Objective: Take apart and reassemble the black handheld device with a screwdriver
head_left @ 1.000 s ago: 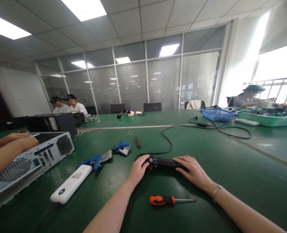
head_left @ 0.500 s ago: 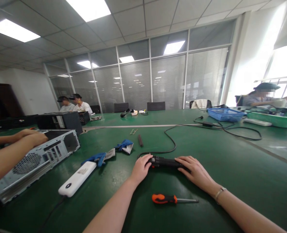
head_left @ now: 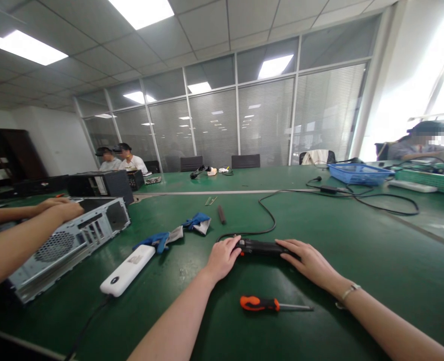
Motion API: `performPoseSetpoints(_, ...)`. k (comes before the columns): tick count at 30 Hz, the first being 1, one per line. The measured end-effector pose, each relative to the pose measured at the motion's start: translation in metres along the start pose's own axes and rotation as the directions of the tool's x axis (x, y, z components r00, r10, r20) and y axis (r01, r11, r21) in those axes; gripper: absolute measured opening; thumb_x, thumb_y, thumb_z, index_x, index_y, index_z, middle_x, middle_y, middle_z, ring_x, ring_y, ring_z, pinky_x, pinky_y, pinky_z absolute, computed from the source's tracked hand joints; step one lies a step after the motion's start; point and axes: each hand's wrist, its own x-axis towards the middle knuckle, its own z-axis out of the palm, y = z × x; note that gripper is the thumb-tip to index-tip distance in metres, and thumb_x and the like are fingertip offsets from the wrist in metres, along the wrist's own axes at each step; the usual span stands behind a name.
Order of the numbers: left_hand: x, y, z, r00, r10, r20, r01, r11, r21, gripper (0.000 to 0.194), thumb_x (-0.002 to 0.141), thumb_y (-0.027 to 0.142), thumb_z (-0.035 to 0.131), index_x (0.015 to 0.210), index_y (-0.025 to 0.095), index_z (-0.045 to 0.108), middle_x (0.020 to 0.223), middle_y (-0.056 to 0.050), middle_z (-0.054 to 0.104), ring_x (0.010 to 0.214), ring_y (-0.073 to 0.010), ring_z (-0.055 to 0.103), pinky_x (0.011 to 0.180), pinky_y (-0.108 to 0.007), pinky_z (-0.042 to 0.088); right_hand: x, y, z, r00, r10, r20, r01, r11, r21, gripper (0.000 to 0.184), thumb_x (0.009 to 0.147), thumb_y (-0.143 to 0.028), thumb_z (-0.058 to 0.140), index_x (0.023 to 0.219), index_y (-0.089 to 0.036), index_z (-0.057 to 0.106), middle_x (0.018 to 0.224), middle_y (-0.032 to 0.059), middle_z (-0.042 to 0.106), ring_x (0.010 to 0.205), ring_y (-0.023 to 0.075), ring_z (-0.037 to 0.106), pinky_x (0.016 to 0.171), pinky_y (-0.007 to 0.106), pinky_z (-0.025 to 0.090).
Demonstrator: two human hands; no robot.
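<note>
A long black corded tool (head_left: 261,247) lies sideways on the green table, with a small red part near its left end. My left hand (head_left: 224,257) is closed around that left end, thumb on the near side. At the other end, my right hand (head_left: 307,260) rests over the tool with its fingers curled onto it, so the tip is hidden. Its exact kind cannot be made out. Nearer to me lies a screwdriver (head_left: 261,304) with an orange and black handle, its shaft pointing right, touched by neither hand.
Left stand a white power-bank-like box (head_left: 128,271), blue-grey gloves (head_left: 197,223) and an open metal computer case (head_left: 75,245) with a co-worker's hands (head_left: 62,208) in it. A black cable (head_left: 274,215) runs back right toward a blue basket (head_left: 359,174) and a green basket (head_left: 428,180).
The view has turned slightly left, so things sit a little further right in it. Both hands stay on the black tool, with no clear change in their hold.
</note>
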Motion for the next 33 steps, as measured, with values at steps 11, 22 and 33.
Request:
performPoseSetpoints(11, -0.0022, -0.0021, 0.0021, 0.999, 0.050, -0.009, -0.051, 0.996, -0.070, 0.040, 0.094, 0.035, 0.055, 0.134, 0.029, 0.051, 0.127, -0.004, 0.062, 0.116, -0.0234, 0.057, 0.101, -0.040, 0.045, -0.0062, 0.0020, 0.0047, 0.995, -0.044, -0.092, 0.041, 0.999, -0.034, 0.041, 0.095, -0.043, 0.044, 0.134, -0.032, 0.052, 0.125, 0.0063, 0.060, 0.107, 0.0258, 0.061, 0.090, 0.042, 0.052)
performPoseSetpoints(22, -0.0025, -0.0028, -0.0004, 0.998, 0.060, -0.025, -0.063, 0.989, -0.132, 0.045, 0.090, 0.034, 0.063, 0.133, 0.030, 0.052, 0.132, -0.003, 0.060, 0.123, -0.0236, 0.053, 0.106, -0.041, 0.041, -0.0070, 0.0009, 0.0037, 0.991, -0.059, -0.118, 0.060, 0.998, 0.002, 0.041, 0.095, -0.041, 0.043, 0.134, -0.031, 0.051, 0.128, 0.0073, 0.056, 0.110, 0.0261, 0.058, 0.093, 0.043, 0.050)
performPoseSetpoints(33, -0.0017, -0.0024, 0.0019, 0.999, 0.051, 0.009, -0.049, 0.991, -0.126, 0.047, 0.090, 0.031, 0.064, 0.134, 0.027, 0.051, 0.133, -0.005, 0.059, 0.126, -0.0235, 0.052, 0.107, -0.040, 0.040, -0.0060, -0.0014, 0.0021, 0.994, -0.050, -0.100, 0.051, 0.999, 0.015, 0.039, 0.094, -0.041, 0.045, 0.130, -0.030, 0.055, 0.124, 0.0074, 0.058, 0.103, 0.0241, 0.062, 0.088, 0.039, 0.053)
